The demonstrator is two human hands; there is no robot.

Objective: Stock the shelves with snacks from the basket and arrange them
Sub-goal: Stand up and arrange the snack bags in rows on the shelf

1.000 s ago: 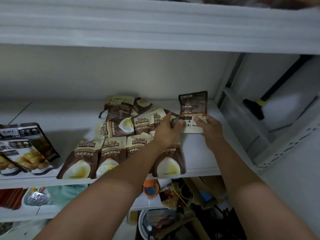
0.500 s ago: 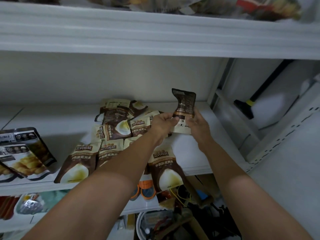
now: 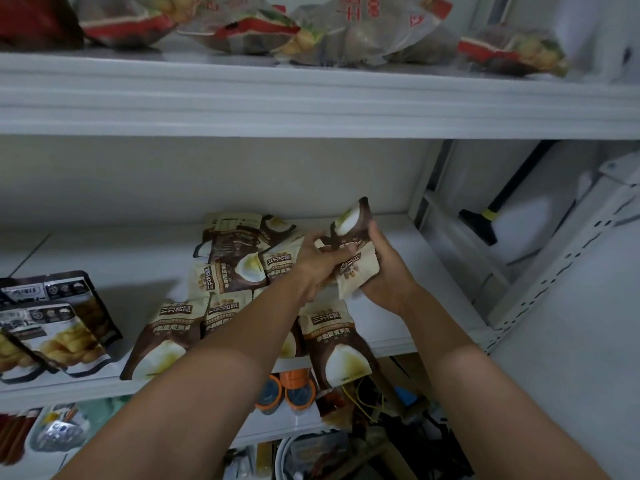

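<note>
Held packet: one brown-and-cream snack packet [image 3: 353, 251], up off the board, over the right part of the middle shelf [image 3: 104, 258]; brown end with the white picture points up and away, cream end points down toward the person; tilted.
Left hand: left hand [image 3: 317, 265] grips the packet's left side; fingers curled round it.
Right hand: right hand [image 3: 384, 271] cups the cream end from below and the right; thumb lies up along the packet's edge; fingers closed round it.
Pile: more packets of the same kind [image 3: 242, 268] lie flat and overlapping on the middle shelf, just left of the hands; some face up, some face down.
Front row: one packet [image 3: 332, 341] hangs partly over the shelf's front edge, below the wrists.
Left end: dark packets picturing fried dough sticks [image 3: 52, 327], apart from the pile.
Top shelf: clear bags with red bands [image 3: 346, 32].
Lower shelf: orange-rimmed lids [image 3: 291, 389]; contents blurred.
Right bay: black handle with a yellow band [image 3: 491, 213].
</note>
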